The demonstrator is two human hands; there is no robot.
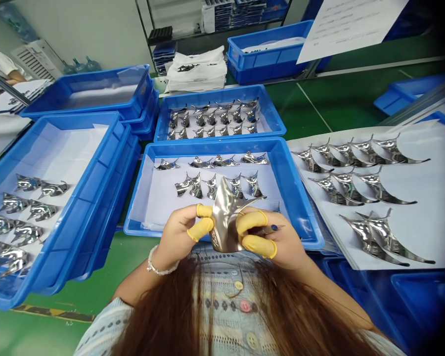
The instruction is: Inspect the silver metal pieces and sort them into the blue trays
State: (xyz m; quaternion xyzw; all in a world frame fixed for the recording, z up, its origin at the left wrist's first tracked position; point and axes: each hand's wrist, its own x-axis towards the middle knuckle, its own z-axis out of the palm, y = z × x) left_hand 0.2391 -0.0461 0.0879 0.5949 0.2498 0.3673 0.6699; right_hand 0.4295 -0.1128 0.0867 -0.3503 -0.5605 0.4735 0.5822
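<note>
Between my two hands I hold a curved, shiny metal part [226, 217] with pointed tips, close to my chest. My left hand [183, 227] grips its left edge with thumb and finger, which wear yellow finger cots. My right hand [270, 235], also in yellow finger cots, pinches the right side of the part. A dark pen [264, 230] is tucked in the same right hand, its tip pointing right. Just beyond my hands lies a blue tray [300, 198] lined with white paper, where rows of similar metal parts [254, 184] rest.
Behind it stands another blue tray [276, 116] with rows of parts. Stacked blue trays [107, 163] rise at left, the front one holding parts. On the right, white paper [430, 212] bears long curved metal parts [387, 190]. A printed sheet [348, 29] hangs at upper right.
</note>
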